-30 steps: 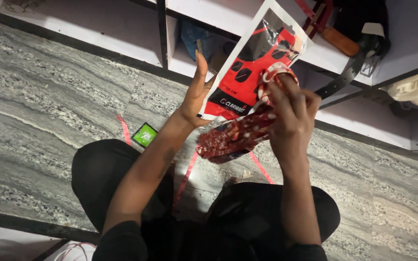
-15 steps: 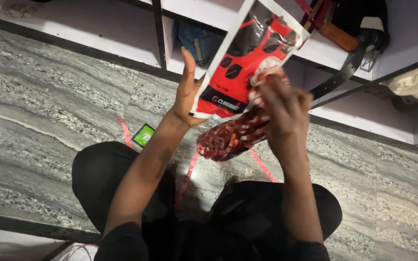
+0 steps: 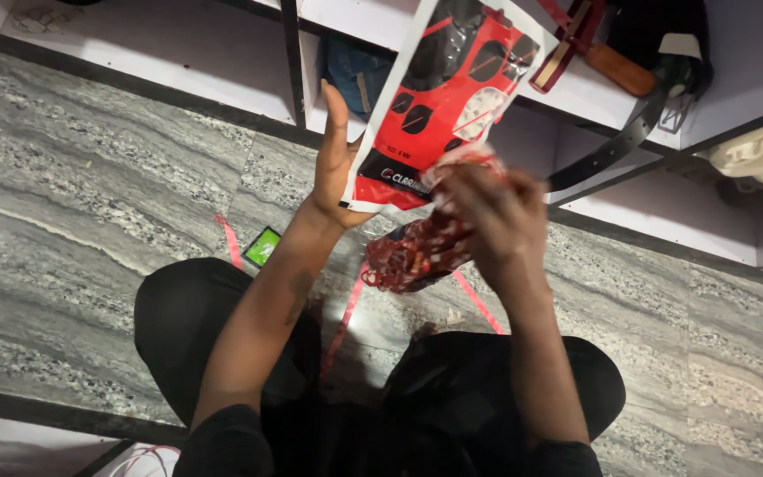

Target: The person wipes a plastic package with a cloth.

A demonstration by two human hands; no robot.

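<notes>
My left hand [image 3: 336,155] holds up a red, black and white packaging card [image 3: 448,97] by its lower left edge, fingers pointing up behind it. My right hand [image 3: 487,208] is blurred and grips a clear plastic bag of red cord or rings [image 3: 417,252] that hangs below the card. The bag's top meets the card's lower edge under my right fingers. I sit cross-legged in black trousers on a grey marble floor [image 3: 90,194].
A small phone with a green screen [image 3: 263,246] lies on the floor by my left knee, near red tape strips [image 3: 474,300]. White shelving [image 3: 222,62] runs along the top, holding a blue item [image 3: 355,71], a black belt [image 3: 615,146] and cream cloth [image 3: 761,159].
The card has been raised and tilted a little higher. My right hand shifted left and down over the bag's top, and the bag hangs lower and more bunched.
</notes>
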